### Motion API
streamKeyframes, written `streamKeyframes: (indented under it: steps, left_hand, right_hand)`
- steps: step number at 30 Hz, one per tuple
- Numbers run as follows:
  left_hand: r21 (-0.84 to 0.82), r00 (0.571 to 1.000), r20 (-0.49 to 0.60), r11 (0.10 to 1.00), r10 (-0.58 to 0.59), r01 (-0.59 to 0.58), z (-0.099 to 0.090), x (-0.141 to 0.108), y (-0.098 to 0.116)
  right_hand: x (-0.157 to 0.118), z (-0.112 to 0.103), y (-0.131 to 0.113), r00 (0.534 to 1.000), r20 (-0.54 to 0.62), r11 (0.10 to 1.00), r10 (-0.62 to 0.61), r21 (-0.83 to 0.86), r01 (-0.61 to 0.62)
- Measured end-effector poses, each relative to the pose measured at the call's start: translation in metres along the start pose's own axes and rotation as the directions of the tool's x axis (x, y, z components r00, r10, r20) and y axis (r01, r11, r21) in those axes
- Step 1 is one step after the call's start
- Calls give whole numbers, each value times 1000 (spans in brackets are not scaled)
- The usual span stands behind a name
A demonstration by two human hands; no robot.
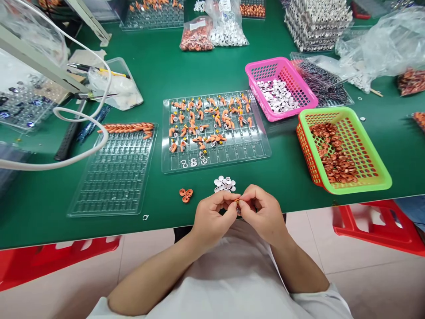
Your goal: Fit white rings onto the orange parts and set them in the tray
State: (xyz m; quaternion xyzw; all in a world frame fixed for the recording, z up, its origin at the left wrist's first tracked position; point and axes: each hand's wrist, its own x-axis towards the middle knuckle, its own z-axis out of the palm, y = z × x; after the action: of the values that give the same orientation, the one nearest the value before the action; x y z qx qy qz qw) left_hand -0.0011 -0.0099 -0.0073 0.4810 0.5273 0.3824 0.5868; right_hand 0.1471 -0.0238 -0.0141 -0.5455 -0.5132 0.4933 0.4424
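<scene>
At the table's front edge, my left hand (pixel 215 213) and my right hand (pixel 260 212) meet, thumbs and forefingers pinched on one small copper-coloured part (pixel 238 207). Fingers cover most of it, so its full shape is hidden. Just beyond my hands lies a small heap of white discs (pixel 225 183). To the left of them are a few round copper-coloured pieces (pixel 186 195) with a hole in the middle. Behind these sits a clear compartment tray (pixel 239 150) holding several orange curved parts (pixel 217 120) and some thin white rings (pixel 193 162).
A pink basket (pixel 249 79) of white discs and a green basket (pixel 372 155) of copper-coloured pieces stand at right. On the left are another clear tray (pixel 109 177), a hammer (pixel 70 133) and a white cable (pixel 83 156). Bagged parts (pixel 196 34) lie behind. Red stools (pixel 381 226) flank the table.
</scene>
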Motion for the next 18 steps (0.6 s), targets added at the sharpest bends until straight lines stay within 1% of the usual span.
streamKeyframes:
  steps: [5, 8, 10, 14, 18]
  left_hand:
    - [22, 1000, -20, 1000, 0, 1, 1, -1, -1]
    - [37, 999, -31, 999, 9, -8, 1, -2, -2]
    - [52, 999, -39, 999, 9, -7, 1, -2, -3]
    - [55, 999, -40, 998, -20, 23, 1, -1, -1]
    - [97, 999, 10, 994, -43, 42, -2, 3, 4]
  right_hand:
    - [0, 2, 6, 1000, 14, 999, 22, 35, -22]
    - [1, 1, 5, 998, 40, 997, 46, 57, -49]
    - [2, 2, 4, 998, 42, 998, 38, 51, -40]
    - [2, 6, 4, 998, -7, 997, -55, -53, 54]
    - [0, 9, 4, 982, -45, 967, -184, -186, 173]
